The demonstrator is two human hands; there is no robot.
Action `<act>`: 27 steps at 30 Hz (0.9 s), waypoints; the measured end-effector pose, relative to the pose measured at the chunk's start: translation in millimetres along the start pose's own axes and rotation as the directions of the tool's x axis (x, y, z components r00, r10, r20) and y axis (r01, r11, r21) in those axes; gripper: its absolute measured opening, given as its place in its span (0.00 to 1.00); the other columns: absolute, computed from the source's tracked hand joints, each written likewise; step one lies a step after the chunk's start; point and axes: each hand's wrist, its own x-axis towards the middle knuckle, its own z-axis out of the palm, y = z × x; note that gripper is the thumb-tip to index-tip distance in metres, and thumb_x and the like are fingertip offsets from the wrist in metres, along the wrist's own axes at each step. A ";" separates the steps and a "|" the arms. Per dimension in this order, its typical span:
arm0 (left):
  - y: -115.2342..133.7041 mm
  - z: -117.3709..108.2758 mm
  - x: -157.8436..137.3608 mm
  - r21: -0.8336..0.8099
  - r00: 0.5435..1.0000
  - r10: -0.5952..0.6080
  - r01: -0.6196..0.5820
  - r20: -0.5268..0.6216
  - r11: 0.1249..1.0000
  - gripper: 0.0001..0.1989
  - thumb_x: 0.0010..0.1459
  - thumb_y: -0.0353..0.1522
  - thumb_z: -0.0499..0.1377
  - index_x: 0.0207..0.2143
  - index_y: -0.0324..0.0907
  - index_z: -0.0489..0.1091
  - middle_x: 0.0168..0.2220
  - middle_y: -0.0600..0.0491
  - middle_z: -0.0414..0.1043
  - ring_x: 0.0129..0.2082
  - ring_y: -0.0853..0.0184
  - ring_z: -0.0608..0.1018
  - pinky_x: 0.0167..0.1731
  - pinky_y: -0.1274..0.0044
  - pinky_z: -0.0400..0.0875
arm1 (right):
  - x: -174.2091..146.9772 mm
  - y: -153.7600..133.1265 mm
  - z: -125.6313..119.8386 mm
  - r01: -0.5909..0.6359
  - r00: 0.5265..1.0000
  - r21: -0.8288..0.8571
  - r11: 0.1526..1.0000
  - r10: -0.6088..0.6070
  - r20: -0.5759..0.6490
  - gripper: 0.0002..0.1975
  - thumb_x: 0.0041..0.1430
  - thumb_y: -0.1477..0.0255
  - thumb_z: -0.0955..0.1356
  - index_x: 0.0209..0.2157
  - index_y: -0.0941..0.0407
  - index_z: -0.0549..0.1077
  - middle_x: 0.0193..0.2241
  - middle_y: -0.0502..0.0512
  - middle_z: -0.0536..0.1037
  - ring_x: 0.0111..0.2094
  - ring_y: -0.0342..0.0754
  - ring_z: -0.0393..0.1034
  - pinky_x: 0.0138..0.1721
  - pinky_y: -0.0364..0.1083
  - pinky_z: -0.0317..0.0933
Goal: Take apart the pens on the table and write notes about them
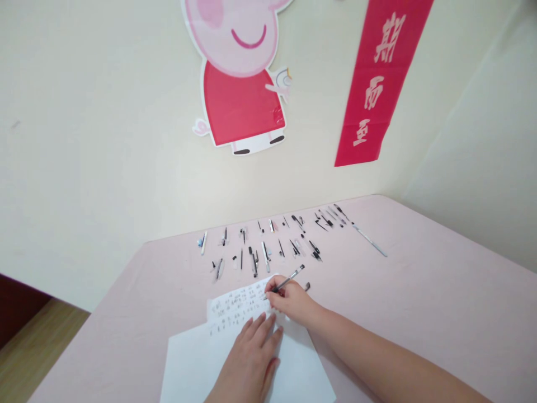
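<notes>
My right hand is closed around a pen with a clear barrel and dark end, tilted up to the right. Its tip meets the upper right part of a sheet with handwriting. Flat on the paper just below lies my left hand, its fingers stretched toward the writing. Under both is a larger white sheet, blank where it shows. A dark pen cap pokes out behind my right hand, partly hidden by it.
Several taken-apart pens and pen parts lie in two rows at the back of the pink-covered table. A long pale stick-like piece lies at their right end. Behind stands a wall with a pig cutout and a red banner.
</notes>
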 end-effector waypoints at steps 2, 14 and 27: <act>2.5 1.7 1.1 0.030 1.000 0.017 -0.018 0.007 0.999 0.24 0.56 0.28 0.55 0.56 0.46 0.60 0.59 0.47 0.61 0.58 0.54 0.64 0.53 0.58 0.64 | 0.7 1.6 7.9 0.021 1.000 -0.057 0.998 -0.022 -0.022 0.03 0.47 0.79 0.64 0.26 0.56 0.67 0.17 0.44 0.65 0.19 0.39 0.58 0.21 0.38 0.53; 6.1 -3.2 -1.7 -0.030 0.998 -0.015 0.016 0.057 0.999 0.27 0.56 0.28 0.54 0.58 0.47 0.58 0.60 0.49 0.59 0.60 0.56 0.60 0.56 0.55 0.58 | -2.1 21.7 6.3 0.152 0.986 -0.341 0.928 -0.165 -0.011 0.04 0.46 0.78 0.64 0.25 0.56 0.68 0.19 0.45 0.66 0.21 0.40 0.61 0.25 0.39 0.56; 6.3 -2.8 -2.4 -0.057 0.997 -0.039 0.043 0.061 0.997 0.26 0.58 0.30 0.53 0.59 0.50 0.56 0.59 0.51 0.59 0.60 0.58 0.59 0.57 0.56 0.55 | -4.8 17.9 2.5 0.208 0.972 -0.463 0.861 -0.234 0.002 0.03 0.47 0.77 0.63 0.24 0.56 0.67 0.19 0.45 0.66 0.21 0.41 0.60 0.25 0.39 0.55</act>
